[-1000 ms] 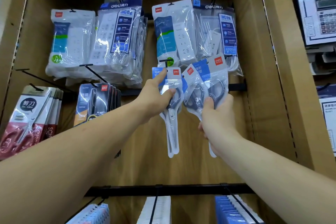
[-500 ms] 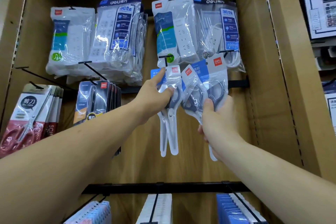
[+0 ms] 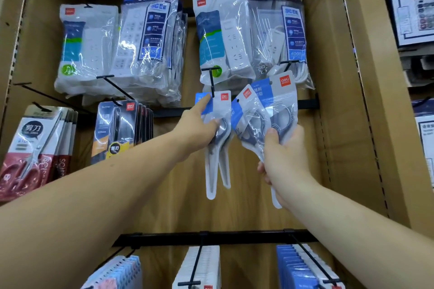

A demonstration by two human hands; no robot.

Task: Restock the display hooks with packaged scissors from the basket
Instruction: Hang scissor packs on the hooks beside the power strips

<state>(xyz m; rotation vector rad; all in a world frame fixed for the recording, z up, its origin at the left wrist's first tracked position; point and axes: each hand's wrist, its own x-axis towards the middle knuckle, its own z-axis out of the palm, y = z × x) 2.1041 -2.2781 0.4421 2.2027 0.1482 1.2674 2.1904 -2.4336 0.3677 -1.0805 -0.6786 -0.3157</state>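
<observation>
My left hand grips a blue-and-white scissors pack at its handle end, index finger on the card top, right at the black display hook. The hook passes through the pack's top edge, and a second pack hangs just behind it. My right hand holds two more scissors packs fanned upward, to the right of the hook. A second bare hook juts out above those packs. The basket is out of sight.
Bagged power strips hang in the row above. Black-carded scissors and red-carded scissors fill hooks at the left. A black rail below carries notebooks and blue packs. Wooden side panels bound the bay.
My left hand has slid its pack further onto the hook, index finger now pressing the card top. My right hand holds its two packs almost still.
</observation>
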